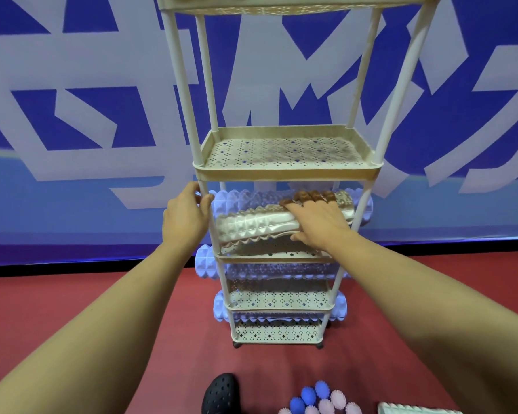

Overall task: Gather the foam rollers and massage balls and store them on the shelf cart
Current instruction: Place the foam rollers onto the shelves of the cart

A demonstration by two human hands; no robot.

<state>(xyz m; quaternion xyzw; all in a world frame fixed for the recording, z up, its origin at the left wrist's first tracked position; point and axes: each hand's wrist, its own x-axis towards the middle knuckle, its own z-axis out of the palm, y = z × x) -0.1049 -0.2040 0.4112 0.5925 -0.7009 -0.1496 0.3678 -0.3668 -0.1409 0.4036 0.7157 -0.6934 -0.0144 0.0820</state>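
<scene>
Landmark: shelf cart [284, 174].
White roller [260, 224]: on the cart's third tier, long axis across its width, in front of a blue roller [240, 198].
Right hand [317, 222]: fingers curled over the white roller, thumb beneath; nearer hand.
Left hand [186, 216]: fingers wrapped round the cart's front-left post, steadying.
Massage balls [320, 398]: on the floor before the cart.

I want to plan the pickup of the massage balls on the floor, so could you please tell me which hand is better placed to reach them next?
Probably the right hand: the massage balls lie low on its side. It must first release the white foam roller; the left hand steadies the cart post.
</scene>
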